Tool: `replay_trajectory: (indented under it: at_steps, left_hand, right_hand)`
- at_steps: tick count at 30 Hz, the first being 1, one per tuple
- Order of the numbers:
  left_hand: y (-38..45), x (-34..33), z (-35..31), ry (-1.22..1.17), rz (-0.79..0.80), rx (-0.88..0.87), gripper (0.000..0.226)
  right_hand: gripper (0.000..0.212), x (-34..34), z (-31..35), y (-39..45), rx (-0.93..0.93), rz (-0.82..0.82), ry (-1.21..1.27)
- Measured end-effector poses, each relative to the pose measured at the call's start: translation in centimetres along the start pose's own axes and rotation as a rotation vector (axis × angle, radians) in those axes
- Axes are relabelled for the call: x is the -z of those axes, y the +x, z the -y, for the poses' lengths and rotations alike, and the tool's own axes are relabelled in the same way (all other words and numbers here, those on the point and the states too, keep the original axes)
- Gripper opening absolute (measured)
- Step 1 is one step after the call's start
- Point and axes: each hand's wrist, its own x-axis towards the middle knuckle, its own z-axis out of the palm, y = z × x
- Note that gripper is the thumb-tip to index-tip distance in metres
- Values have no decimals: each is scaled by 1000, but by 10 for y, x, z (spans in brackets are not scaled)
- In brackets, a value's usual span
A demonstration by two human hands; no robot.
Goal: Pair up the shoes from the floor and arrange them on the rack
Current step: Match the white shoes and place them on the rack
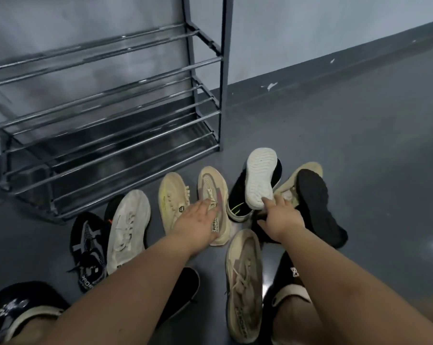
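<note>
Several loose shoes lie on the grey floor in front of an empty metal shoe rack [115,100]. My left hand [198,220] rests with straight fingers on a beige sneaker with pink stripes [211,188]. A matching beige sneaker [244,282] lies nearer to me. My right hand [279,216] touches the heel of an upturned white-soled shoe [260,180], its fingers curled over a black shoe below; the grip is unclear. Around them lie a cream sneaker [172,197], a white sneaker [128,227], a black patterned sneaker [88,250] and an upturned black-soled shoe [317,205].
The rack stands against a grey wall [310,26] at the upper left, all its bar shelves bare. Open floor [360,145] stretches to the right. My own feet in black slippers [292,282] show at the bottom of the view.
</note>
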Motion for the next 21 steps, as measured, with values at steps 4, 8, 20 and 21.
replay_trajectory:
  at_steps: [4, 8, 20, 21]
  left_hand:
    - [35, 9, -12, -36, 17, 1, 70]
    - [65, 2, -10, -54, 92, 53, 69]
    - [151, -30, -33, -399, 172, 167, 67]
    - [156, -31, -35, -433, 187, 183, 66]
  right_hand:
    - [66, 9, -12, 28, 34, 2, -2]
    - [66, 0, -31, 51, 8, 56, 35]
    - [72, -36, -33, 106, -212, 3, 239]
    - [74, -38, -34, 108, -223, 7, 279]
